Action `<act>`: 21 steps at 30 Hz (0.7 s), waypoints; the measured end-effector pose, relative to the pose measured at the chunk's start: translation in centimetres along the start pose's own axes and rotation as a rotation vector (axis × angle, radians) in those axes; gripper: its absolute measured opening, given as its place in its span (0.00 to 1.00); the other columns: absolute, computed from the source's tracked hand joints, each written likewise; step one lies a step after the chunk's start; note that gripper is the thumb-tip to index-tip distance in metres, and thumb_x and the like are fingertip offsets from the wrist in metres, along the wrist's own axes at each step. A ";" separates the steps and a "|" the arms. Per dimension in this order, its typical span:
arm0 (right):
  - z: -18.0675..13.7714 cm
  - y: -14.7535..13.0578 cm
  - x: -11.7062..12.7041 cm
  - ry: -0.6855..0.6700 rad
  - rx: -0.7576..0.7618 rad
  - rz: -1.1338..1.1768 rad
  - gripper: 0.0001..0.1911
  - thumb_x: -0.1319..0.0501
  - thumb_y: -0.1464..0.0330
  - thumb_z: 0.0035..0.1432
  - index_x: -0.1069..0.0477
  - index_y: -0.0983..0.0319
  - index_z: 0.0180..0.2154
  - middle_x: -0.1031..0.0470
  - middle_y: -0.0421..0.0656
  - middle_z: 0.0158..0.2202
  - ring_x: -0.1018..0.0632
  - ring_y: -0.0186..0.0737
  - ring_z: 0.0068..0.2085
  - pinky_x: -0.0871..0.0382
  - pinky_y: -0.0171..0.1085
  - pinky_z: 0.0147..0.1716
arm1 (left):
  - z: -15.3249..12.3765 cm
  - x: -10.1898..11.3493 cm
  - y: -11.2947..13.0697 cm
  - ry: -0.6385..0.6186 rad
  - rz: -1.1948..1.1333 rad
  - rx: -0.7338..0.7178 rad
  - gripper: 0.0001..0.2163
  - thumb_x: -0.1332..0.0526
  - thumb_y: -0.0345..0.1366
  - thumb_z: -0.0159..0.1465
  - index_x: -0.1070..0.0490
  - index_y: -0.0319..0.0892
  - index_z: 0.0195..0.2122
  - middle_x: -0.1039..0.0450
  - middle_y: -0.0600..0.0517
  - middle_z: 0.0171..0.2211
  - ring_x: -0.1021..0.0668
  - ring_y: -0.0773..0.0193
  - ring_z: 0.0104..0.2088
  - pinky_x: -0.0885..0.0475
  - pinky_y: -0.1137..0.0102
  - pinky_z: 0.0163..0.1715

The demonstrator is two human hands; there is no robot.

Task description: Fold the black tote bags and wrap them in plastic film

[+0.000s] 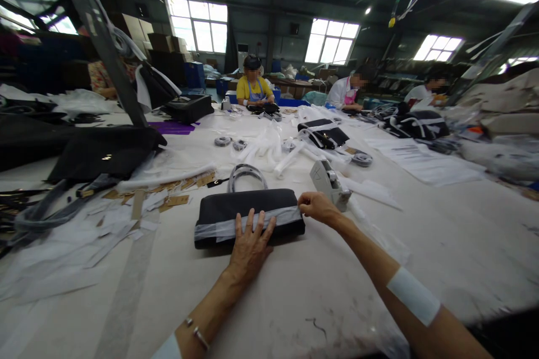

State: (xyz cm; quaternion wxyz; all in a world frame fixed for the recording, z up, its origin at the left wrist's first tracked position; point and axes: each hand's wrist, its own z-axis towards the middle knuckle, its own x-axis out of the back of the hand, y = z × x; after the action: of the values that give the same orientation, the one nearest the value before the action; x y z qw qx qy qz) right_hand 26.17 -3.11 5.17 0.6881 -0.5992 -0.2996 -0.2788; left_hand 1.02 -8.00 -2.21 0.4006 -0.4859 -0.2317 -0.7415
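Note:
A black handbag [248, 200] lies on the table with its wrapped grey handle [246, 169] looped behind it. Across its front runs a whitish, translucent strip of wrapping [223, 230]. My left hand [251, 244] rests on the bag and strip, fingers stretched out and spread. At the bag's right end, the fingers of my right hand [315, 206] are pinched together at the end of the strip. A grey tape dispenser [329, 184] stands just behind my right hand. What lies between the pinched fingertips is mostly hidden.
Paper slips and brown tags [174, 201] lie scattered to the left, near a larger black bag [105, 151]. Farther back are a wrapped black bag [324, 133], coiled handles [223, 141] and crumpled plastic [265, 146]. A metal post [112, 61] rises at left. Several people sit across the table.

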 end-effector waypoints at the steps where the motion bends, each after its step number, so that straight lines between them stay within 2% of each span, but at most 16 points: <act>1: 0.0 0.6 0.2 0.003 -0.027 0.015 0.08 0.42 0.75 0.44 0.25 0.60 0.23 0.25 0.37 0.19 0.25 0.35 0.22 0.32 0.31 0.24 | 0.0 0.0 0.0 0.002 0.000 -0.001 0.37 0.35 0.50 0.57 0.47 0.54 0.65 0.42 0.45 0.64 0.43 0.40 0.65 0.53 0.35 0.60; 4: -0.4 1.8 1.1 0.073 -0.083 0.028 0.07 0.42 0.73 0.48 0.25 0.62 0.25 0.24 0.40 0.21 0.23 0.37 0.22 0.29 0.34 0.24 | 0.0 -0.1 0.0 0.007 -0.007 -0.002 0.37 0.34 0.50 0.56 0.47 0.54 0.65 0.42 0.44 0.64 0.43 0.40 0.65 0.53 0.36 0.60; 7: -1.8 0.7 1.0 0.194 -0.035 0.002 0.08 0.42 0.68 0.54 0.24 0.61 0.32 0.21 0.43 0.31 0.20 0.43 0.33 0.25 0.40 0.35 | 0.0 -0.2 -0.1 0.007 -0.017 0.004 0.37 0.34 0.50 0.57 0.47 0.54 0.65 0.42 0.44 0.64 0.43 0.40 0.64 0.53 0.35 0.60; 8: -2.6 -0.2 0.4 0.225 0.027 -0.010 0.09 0.42 0.67 0.56 0.24 0.60 0.35 0.20 0.44 0.36 0.20 0.43 0.38 0.26 0.41 0.41 | 0.0 -0.3 -0.1 0.009 -0.020 0.004 0.37 0.35 0.50 0.57 0.47 0.54 0.65 0.42 0.44 0.64 0.43 0.39 0.64 0.53 0.35 0.60; 10: -4.1 -2.4 -1.7 0.241 0.278 -0.050 0.13 0.46 0.67 0.62 0.25 0.58 0.43 0.22 0.45 0.44 0.22 0.43 0.47 0.29 0.43 0.50 | -0.1 -0.5 -0.1 0.017 -0.016 0.000 0.34 0.37 0.49 0.59 0.46 0.53 0.65 0.42 0.44 0.64 0.43 0.39 0.65 0.52 0.35 0.60; 13: -6.1 -4.6 -6.1 0.067 0.571 -0.179 0.18 0.46 0.69 0.63 0.31 0.61 0.54 0.27 0.48 0.54 0.29 0.44 0.57 0.38 0.46 0.60 | -0.2 -0.8 -0.1 0.047 0.006 -0.008 0.27 0.42 0.46 0.64 0.43 0.52 0.64 0.41 0.45 0.64 0.42 0.40 0.64 0.50 0.36 0.60; 15: -6.8 -4.6 -8.3 0.059 0.605 -0.274 0.25 0.43 0.71 0.61 0.37 0.65 0.60 0.33 0.51 0.60 0.35 0.48 0.62 0.41 0.50 0.62 | -0.3 -1.0 -0.1 0.054 0.014 -0.011 0.25 0.45 0.47 0.66 0.41 0.52 0.63 0.41 0.45 0.64 0.41 0.40 0.64 0.47 0.36 0.59; 17: -6.9 -3.7 -9.3 0.099 0.584 -0.339 0.30 0.42 0.72 0.59 0.42 0.67 0.62 0.37 0.53 0.62 0.38 0.50 0.64 0.42 0.52 0.63 | -0.3 -1.2 -0.1 0.050 0.018 -0.013 0.25 0.45 0.48 0.66 0.42 0.52 0.63 0.41 0.45 0.64 0.41 0.40 0.64 0.47 0.36 0.59; 21: -6.6 -1.4 -9.0 0.142 0.586 -0.406 0.32 0.41 0.71 0.59 0.45 0.66 0.64 0.39 0.52 0.63 0.40 0.51 0.65 0.42 0.54 0.63 | -0.2 -1.1 -0.2 0.066 0.049 -0.012 0.25 0.46 0.48 0.66 0.42 0.51 0.63 0.42 0.46 0.64 0.42 0.40 0.64 0.49 0.36 0.59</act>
State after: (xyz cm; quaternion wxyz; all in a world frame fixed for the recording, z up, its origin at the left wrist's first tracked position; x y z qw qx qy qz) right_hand 19.65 -9.58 -1.34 0.7803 -0.2840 -0.4311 -0.3529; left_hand 1.04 -7.61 -3.28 0.4230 -0.4690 -0.2018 -0.7486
